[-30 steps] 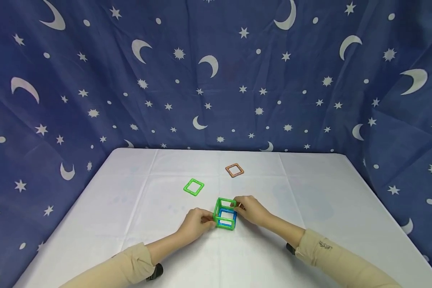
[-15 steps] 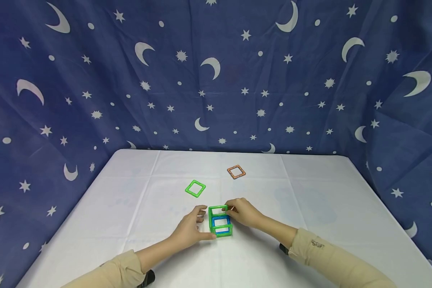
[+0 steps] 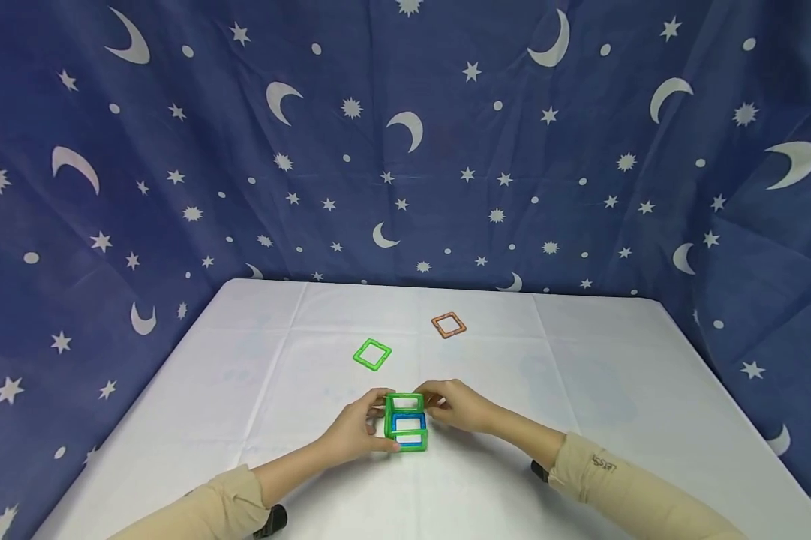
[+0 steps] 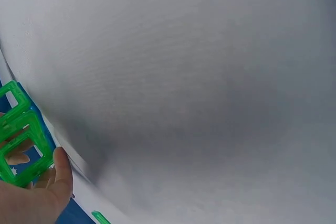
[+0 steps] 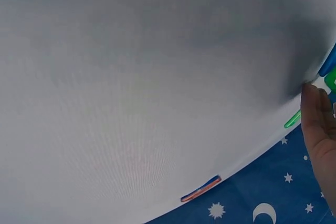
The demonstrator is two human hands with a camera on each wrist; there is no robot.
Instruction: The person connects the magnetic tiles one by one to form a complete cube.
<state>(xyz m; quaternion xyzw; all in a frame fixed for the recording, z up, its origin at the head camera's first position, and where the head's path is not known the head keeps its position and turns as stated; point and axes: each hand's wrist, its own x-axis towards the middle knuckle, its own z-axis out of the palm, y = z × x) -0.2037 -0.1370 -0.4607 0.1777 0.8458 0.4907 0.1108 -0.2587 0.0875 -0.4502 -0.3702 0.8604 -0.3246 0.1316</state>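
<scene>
A small box of magnetic tile frames point(image 3: 388, 424) stands near the middle of the white table, its green squares upright around a blue square tile point(image 3: 408, 415) at the bottom. My left hand point(image 3: 352, 433) grips the box from the left, thumb at the front corner and fingers toward the back. At the back right corner my right hand point(image 3: 461, 406) pinches the edge of a green tile with curled fingers. In the left wrist view the green tiles point(image 4: 39, 135) show beside that hand. The right wrist view catches only a sliver of the box past the right hand point(image 5: 321, 140).
A loose green square tile point(image 3: 372, 355) lies flat behind the box. Farther back and to the right lies an orange square tile point(image 3: 449, 325). The white table point(image 3: 297, 375) ends at a blue curtain point(image 3: 324, 135) with moons and stars.
The box has shifted left and turned a little, squarer to me now. My left hand let its fingers spread and now spans the box front to back; the right hand moved along with it.
</scene>
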